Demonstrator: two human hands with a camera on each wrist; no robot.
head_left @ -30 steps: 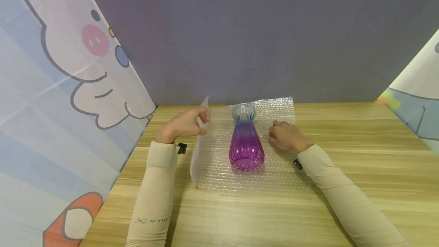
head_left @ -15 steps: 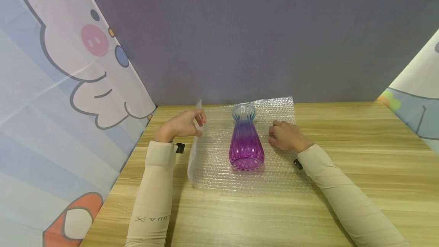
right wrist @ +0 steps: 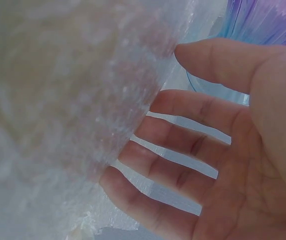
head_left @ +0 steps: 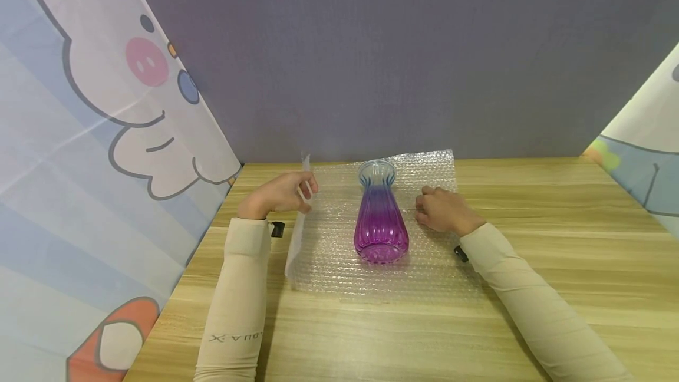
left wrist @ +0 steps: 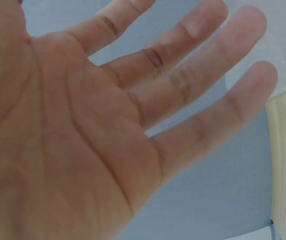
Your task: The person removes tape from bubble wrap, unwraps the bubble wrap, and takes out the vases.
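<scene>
A glass vase (head_left: pixel 381 217), clear blue at the neck and purple at the base, lies on a sheet of bubble wrap (head_left: pixel 339 264). The sheet's left side stands up as a flap (head_left: pixel 297 246). Beside that flap is my left hand (head_left: pixel 281 193), thumb and fingers apart. In the left wrist view its fingers (left wrist: pixel 208 105) are spread with nothing gripped. My right hand (head_left: pixel 442 211) rests on the wrap to the right of the vase. Its fingertips touch the wrap (right wrist: pixel 72 100) in the right wrist view, thumb apart from the fingers, with the vase (right wrist: pixel 278 20) behind.
The wood-grain table (head_left: pixel 403 335) extends in front of the sheet and to its right. A grey wall (head_left: pixel 371 63) rises directly behind it. Cartoon-printed cloth (head_left: pixel 69 181) hangs at the left, and more at the right.
The left hand has shifted slightly left and its fingers have parted a little more. The wrap's left flap has leaned outward to the left. The vase and right hand have stayed put.
</scene>
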